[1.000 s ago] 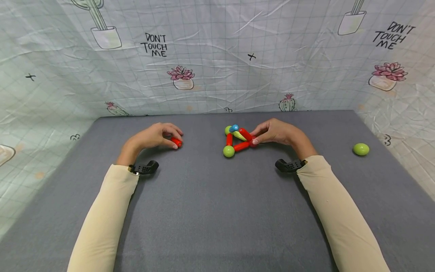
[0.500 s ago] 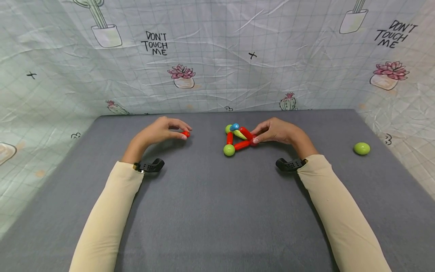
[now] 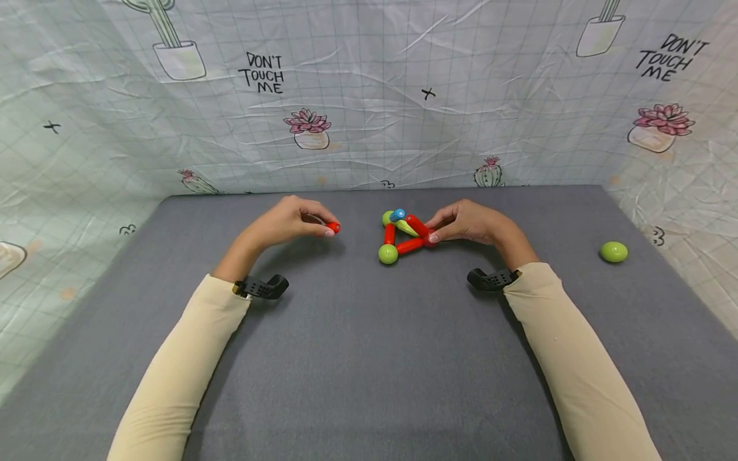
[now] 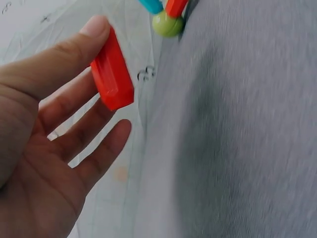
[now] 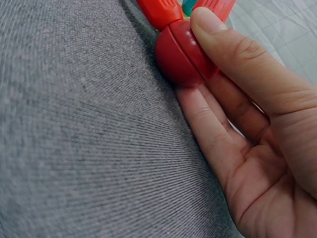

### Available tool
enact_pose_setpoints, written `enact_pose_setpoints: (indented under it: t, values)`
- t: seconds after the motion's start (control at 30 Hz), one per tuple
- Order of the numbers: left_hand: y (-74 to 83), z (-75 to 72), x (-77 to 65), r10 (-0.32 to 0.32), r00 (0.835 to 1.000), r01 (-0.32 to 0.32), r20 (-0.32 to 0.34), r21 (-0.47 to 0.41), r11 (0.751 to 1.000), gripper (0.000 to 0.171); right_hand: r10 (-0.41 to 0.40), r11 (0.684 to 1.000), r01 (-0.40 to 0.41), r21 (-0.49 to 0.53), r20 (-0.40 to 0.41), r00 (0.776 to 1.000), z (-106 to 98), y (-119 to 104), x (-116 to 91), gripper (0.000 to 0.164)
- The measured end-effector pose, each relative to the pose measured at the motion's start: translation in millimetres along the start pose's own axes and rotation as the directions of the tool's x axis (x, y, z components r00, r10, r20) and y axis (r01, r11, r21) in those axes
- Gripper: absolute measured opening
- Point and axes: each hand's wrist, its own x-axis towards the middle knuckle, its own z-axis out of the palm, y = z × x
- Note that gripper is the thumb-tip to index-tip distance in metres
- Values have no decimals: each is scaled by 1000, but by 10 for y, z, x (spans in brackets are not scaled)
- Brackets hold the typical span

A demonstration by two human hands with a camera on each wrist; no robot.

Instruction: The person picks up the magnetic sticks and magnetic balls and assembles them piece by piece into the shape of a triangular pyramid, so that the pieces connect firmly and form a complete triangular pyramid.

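Between thumb and fingers, my left hand [image 3: 288,221] pinches a short red rod [image 4: 113,74], held over the table with its shadow beneath. The rod's faceted end points out of the grip in the left wrist view. My right hand [image 3: 469,221] grips a dark red ball [image 5: 179,57], thumb on top, at one corner of a small ball-and-rod frame on the table. From that ball run a red rod [image 3: 410,246] and a raised red rod [image 3: 417,225]. A green ball [image 3: 388,254] forms the near corner, another green ball [image 3: 387,218] the far one. A blue rod [image 3: 397,216] tilts up there.
A loose green ball [image 3: 614,251] lies on the right side of the grey table [image 3: 369,358]. Behind the table hangs a patterned white cloth [image 3: 369,141]. Black wrist straps [image 3: 262,287] sit at both cuffs.
My left hand has moved right with the red rod, up from the table and closer to the frame. The right hand stays in place on the red ball.
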Motion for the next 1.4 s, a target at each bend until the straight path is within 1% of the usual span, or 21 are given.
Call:
enact_pose_setpoints:
  t: [0.1, 0.17, 0.3, 0.4, 0.53, 0.6, 0.73, 0.87, 1.07, 1.13, 1.23, 1.4]
  values:
    - [53, 44, 20, 10, 1000, -11, -20, -21, 1000, 18, -2, 1000, 2, -1, 4, 1000, 5, 8, 6, 33]
    - [83, 74, 33, 8, 1000, -9, -22, -45, 999, 20, -2, 1000, 2, 0, 4, 1000, 10, 16, 6, 33]
    - [137, 127, 50, -4, 1000, 4, 6, -89, 996, 22, -8, 1000, 7, 8, 8, 1000, 16, 27, 12, 32]
    - [165, 156, 67, -4, 1000, 6, 21, -73, 997, 22, -4, 1000, 4, 18, 9, 1000, 20, 24, 13, 32]
    - [183, 189, 120, 7, 1000, -6, 21, -48, 999, 20, 9, 1000, -9, 20, 7, 1000, 22, 12, 12, 32]
    - [190, 198, 153, 5, 1000, -4, 22, -55, 998, 21, 16, 1000, -17, 17, 7, 1000, 22, 3, 10, 33]
    - [200, 208, 206, -13, 999, 18, 48, -110, 994, 24, 28, 1000, -28, 6, 5, 1000, 26, -14, 3, 33]
    - [225, 222, 257, -23, 997, 37, 75, -196, 980, 22, 40, 999, -40, 10, 2, 999, 27, -23, 0, 33]
    - [278, 227, 360, -24, 994, 58, 106, -335, 940, 21, 49, 998, -50, 30, 9, 999, 18, -33, -7, 32]
    - [283, 217, 401, -18, 993, 57, 114, -356, 933, 20, 50, 998, -50, 24, 12, 999, 6, -32, -9, 33]
    - [285, 196, 468, -10, 995, 49, 102, -381, 923, 20, 54, 998, -54, 13, 16, 998, -16, -31, -10, 34]
    - [217, 168, 547, -23, 998, 45, 62, -380, 924, 20, 65, 998, -65, 7, 19, 998, -12, -43, 6, 36]
